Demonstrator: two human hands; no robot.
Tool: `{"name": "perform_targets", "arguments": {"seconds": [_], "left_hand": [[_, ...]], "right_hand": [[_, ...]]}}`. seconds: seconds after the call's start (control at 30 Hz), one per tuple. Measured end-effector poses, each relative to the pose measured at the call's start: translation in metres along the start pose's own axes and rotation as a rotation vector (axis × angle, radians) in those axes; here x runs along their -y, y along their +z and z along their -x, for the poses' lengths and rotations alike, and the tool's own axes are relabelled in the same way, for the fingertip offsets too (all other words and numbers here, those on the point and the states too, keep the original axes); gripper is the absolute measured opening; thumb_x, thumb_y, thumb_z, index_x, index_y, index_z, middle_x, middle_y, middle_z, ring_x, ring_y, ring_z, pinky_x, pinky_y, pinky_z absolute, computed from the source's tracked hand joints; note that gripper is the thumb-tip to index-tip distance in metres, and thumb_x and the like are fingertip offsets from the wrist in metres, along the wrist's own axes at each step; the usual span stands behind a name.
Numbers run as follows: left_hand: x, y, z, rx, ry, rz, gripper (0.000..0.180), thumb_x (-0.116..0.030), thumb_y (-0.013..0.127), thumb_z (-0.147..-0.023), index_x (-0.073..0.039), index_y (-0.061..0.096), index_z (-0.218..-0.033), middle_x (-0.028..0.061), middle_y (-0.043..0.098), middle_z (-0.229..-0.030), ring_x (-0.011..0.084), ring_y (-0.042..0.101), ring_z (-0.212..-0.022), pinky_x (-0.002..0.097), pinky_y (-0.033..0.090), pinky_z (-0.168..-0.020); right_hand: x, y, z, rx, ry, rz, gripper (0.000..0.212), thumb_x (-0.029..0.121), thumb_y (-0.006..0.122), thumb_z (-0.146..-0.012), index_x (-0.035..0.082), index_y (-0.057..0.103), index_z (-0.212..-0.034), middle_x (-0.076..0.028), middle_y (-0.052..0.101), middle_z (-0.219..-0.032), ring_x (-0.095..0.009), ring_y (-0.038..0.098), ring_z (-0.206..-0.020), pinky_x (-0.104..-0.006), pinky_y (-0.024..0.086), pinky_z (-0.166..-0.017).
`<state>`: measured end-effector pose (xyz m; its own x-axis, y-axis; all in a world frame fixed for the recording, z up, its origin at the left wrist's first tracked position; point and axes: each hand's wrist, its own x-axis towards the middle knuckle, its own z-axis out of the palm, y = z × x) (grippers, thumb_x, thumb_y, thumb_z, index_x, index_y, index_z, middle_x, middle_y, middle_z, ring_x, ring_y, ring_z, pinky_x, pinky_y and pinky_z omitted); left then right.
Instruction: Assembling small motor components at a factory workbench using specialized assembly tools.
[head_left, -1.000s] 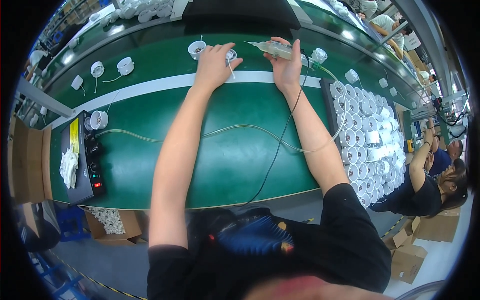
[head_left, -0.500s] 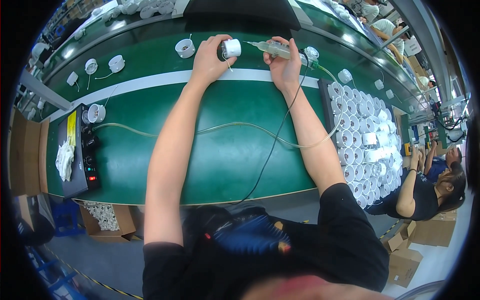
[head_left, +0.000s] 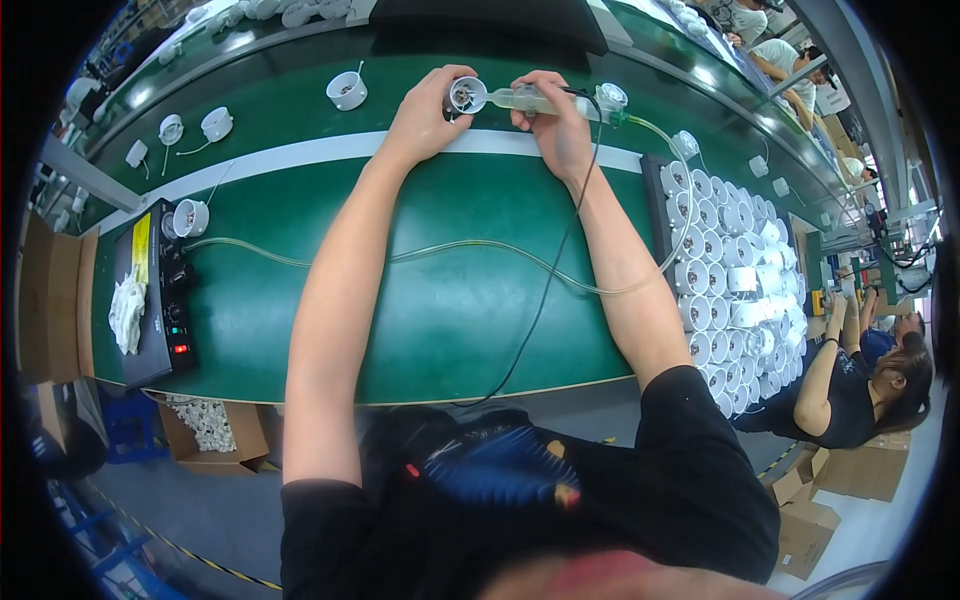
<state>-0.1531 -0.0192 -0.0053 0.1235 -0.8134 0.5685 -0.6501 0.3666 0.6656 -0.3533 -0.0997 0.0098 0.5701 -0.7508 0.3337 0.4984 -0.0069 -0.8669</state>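
1 white cup (head_left: 466, 95) is located at the upper centre of the frame, raised above the green worktable (head_left: 480, 335). It is pinched by the left hand (head_left: 428, 115) between curled fingers and thumb. Its open mouth is turned toward the camera, apparently so that the small metallic parts inside can be seen.

1 translucent syringe (head_left: 528, 99) is gripped by the right hand (head_left: 553, 125), thumb on the near side and fingers closed about the barrel. The syringe is laid nearly level, its nozzle directed left at the cup's rim, presumably for the tip to be steered by the fingers. Whether rim and tip are touching cannot be told.

A clear tube (head_left: 470, 243) is run from the black control box (head_left: 165, 330) at the left edge to the syringe's rear, under the left forearm and over the right; slack is left, it is judged, for free wrist movement. A crumpled white cloth (head_left: 127, 315) is laid on the box, seemingly for easy reach.

Upright cups (head_left: 692, 275) are packed closely in a dark-edged tray (head_left: 652, 190) at the right, probably for stability. 1 loose cup (head_left: 346, 92) is placed upper left, well apart from the tray.
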Motion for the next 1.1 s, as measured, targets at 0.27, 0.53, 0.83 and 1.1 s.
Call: {"name": "perform_targets", "arguments": {"seconds": [0.27,0.53,0.83,1.1], "left_hand": [[0.001,0.002,-0.001,0.035,-0.015,-0.007,0.053,-0.003,0.076,-0.077,-0.008,0.058,-0.126,0.0107,0.064,-0.117,0.025,0.066,-0.104,0.0326,0.055,-0.087],[0.001,0.001,0.0,0.056,-0.03,-0.015,0.053,-0.003,0.077,-0.077,-0.008,0.057,-0.126,0.0112,0.065,-0.116,0.0249,0.067,-0.103,0.0333,0.055,-0.085],[0.016,0.008,0.004,-0.205,-0.082,-0.38,0.053,-0.008,0.079,-0.076,-0.013,0.06,-0.125,0.0097,0.059,-0.126,0.032,0.055,-0.119,0.0407,0.048,-0.097],[-0.002,0.005,-0.002,-0.307,0.252,-0.591,0.054,-0.021,0.08,-0.078,-0.016,0.061,-0.129,0.0103,0.05,-0.137,0.0344,0.047,-0.129,0.045,0.044,-0.104]], "right_hand": [[-0.002,0.002,-0.001,-0.027,-0.02,0.12,0.023,0.025,0.058,-0.099,0.004,0.062,-0.108,-0.009,0.066,-0.099,-0.016,0.06,-0.074,-0.0279,0.045,-0.068],[-0.004,0.001,-0.001,-0.041,-0.025,0.109,0.023,0.027,0.06,-0.098,0.006,0.063,-0.106,-0.008,0.067,-0.096,-0.014,0.061,-0.072,-0.0257,0.046,-0.065],[-0.006,-0.005,-0.004,-0.366,-0.287,0.289,0.035,0.036,0.051,-0.101,0.005,0.066,-0.109,-0.009,0.064,-0.103,-0.018,0.062,-0.088,-0.0292,0.046,-0.075],[-0.002,-0.044,-0.022,-0.734,-0.356,0.302,0.056,0.054,0.038,-0.103,0.009,0.068,-0.116,-0.008,0.067,-0.113,-0.018,0.063,-0.095,-0.03,0.044,-0.085]]}}
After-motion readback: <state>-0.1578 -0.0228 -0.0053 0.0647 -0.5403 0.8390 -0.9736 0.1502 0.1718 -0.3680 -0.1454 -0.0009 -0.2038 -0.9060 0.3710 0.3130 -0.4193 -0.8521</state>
